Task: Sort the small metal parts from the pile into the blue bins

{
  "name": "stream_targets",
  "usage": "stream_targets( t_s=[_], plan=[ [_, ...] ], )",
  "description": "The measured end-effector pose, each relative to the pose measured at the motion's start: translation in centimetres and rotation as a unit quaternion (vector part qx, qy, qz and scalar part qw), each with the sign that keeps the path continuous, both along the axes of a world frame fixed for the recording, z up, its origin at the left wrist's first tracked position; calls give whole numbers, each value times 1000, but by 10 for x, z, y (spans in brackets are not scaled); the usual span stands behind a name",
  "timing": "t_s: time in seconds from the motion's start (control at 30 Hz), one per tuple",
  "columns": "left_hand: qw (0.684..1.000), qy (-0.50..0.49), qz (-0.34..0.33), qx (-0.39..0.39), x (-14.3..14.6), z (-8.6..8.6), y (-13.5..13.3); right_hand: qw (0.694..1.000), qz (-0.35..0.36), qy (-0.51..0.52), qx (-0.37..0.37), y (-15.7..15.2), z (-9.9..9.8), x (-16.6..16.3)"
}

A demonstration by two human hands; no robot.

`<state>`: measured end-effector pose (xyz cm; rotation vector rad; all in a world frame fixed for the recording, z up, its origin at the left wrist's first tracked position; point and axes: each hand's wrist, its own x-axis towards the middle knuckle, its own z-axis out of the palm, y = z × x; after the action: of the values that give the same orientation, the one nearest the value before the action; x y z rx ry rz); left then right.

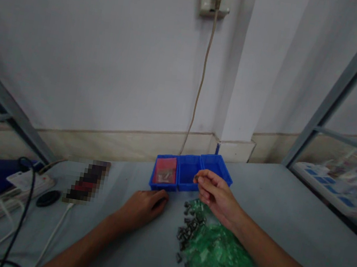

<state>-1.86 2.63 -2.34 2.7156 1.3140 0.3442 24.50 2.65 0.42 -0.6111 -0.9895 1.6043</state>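
Note:
My left hand (145, 204) rests on the grey table (287, 214) with its fingers curled, just in front of the left blue bin (164, 172). What it holds, if anything, is hidden. My right hand (214, 194) hovers over the edge of the middle blue bin (187, 172), fingers pinched on a small brownish part (196, 179). A third blue bin (217, 164) stands to the right. The left bin holds a reddish bag with small parts. Below my right hand lie a green plastic bag (220, 253) and several small dark parts (187, 232).
A power strip (30, 181) with black and white cables sits at the left, beside a round black cap (48, 198) and a blurred dark object (87, 181). A cord (200, 87) hangs from a wall socket. Metal frame bars stand at both sides. Trays of parts lie far right.

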Motion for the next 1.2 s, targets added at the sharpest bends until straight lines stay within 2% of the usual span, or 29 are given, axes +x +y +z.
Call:
stream_targets(
  t_s=[0.2, 0.37, 0.6, 0.8, 1.03, 1.2],
  plan=[
    [1000, 8, 4, 14, 3, -2, 2, 1000, 6, -4, -8, 1, -2, -1],
    [998, 30, -37, 45, 6, -4, 4, 1000, -8, -2, -5, 4, -1, 0],
    [989, 89, -75, 87, 26, 1, 7, 999, -29, 20, -13, 11, -11, 1],
    [988, 132, -49, 67, 39, 2, 12, 999, -33, 24, -24, 9, -7, 0],
    [993, 103, -44, 43, 32, 2, 9, 998, -44, 30, -34, 9, -4, 0],
    [996, 69, -49, 39, 28, 2, 4, 999, -16, 27, -33, 9, -3, 1]
  ],
)
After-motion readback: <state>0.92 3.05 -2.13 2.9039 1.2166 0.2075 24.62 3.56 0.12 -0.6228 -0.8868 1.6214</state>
